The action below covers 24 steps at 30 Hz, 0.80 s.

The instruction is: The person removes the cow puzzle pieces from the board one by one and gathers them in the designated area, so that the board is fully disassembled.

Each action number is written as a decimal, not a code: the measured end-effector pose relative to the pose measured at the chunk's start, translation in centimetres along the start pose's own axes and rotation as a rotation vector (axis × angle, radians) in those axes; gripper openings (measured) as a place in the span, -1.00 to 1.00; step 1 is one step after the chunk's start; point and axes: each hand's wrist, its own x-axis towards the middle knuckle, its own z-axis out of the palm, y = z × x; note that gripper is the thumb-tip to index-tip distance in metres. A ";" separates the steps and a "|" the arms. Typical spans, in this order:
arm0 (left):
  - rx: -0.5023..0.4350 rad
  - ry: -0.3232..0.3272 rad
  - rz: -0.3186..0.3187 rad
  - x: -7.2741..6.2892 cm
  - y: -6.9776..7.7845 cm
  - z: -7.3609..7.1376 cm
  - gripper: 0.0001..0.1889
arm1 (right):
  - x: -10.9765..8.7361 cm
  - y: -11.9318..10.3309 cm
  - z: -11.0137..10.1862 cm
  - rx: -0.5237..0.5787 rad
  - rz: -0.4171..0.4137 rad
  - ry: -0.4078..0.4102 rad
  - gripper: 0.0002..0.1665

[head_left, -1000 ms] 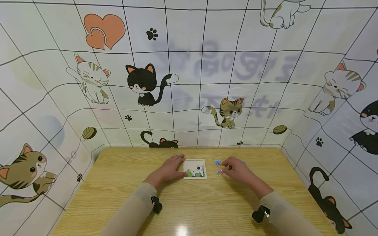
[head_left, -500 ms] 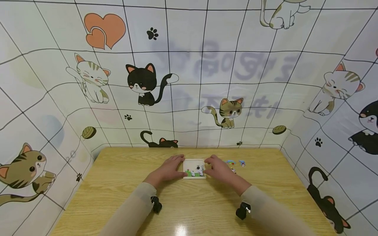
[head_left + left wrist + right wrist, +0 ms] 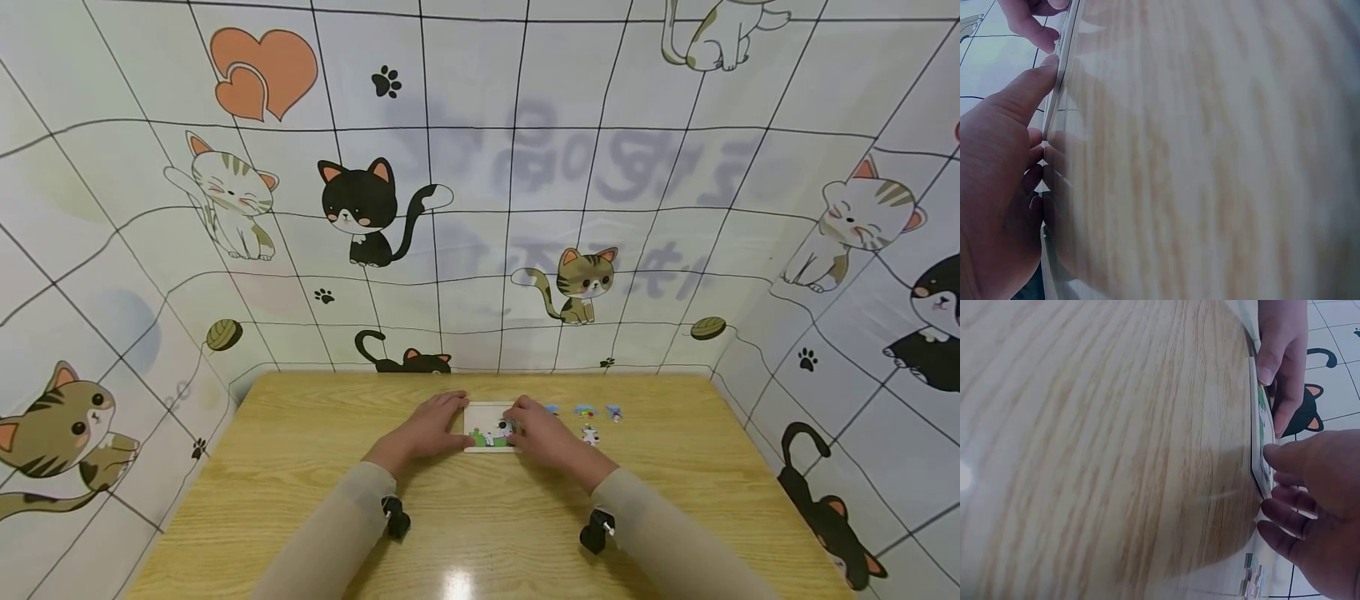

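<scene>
A: First entry: article, place, condition?

B: Puzzle tray, thin and squarish, pale raised rim, flat white bed (image 3: 483,412). Lies between the left grip (image 3: 427,429) and the right grip (image 3: 543,433). Fitted picture section, green, white and black (image 3: 489,439), nearest the left grip's thumb; bare bed beside that grip's fingertips.

A: State of each grip?

B: Left: a bare hand grasping the tray's near side, thumb at one corner, fingers at the other. Right: curved over the opposite side, thumb touching the picture face; whether a piece is pinched there, cannot tell.

A: Handling?

B: Judged light and stiff, probably card or thin board; smooth enough to skid if pushed one-sided. Best held by the rim, as the left grip has it, leaving the bed free.

A: Second entry?

B: Small loose jigsaw pieces, flat, knobbed, multicoloured with much blue (image 3: 585,411); at least four, lying to the right of the right grip. Likely light and rigid, tabs the weak point; take by opposite edges, between fingertips.

A: Ground?

B: Yellowish wood-grain tabletop with a glossy finish (image 3: 480,492), under both grips. Beyond them, a white cat-print sheet with black grid lines (image 3: 480,167), rippled, apparently soft.
</scene>
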 end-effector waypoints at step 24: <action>-0.028 -0.001 0.000 0.1 -0.4 0.1 -0.07 | 1.3 -0.2 -0.7 0.192 0.148 -0.084 -0.56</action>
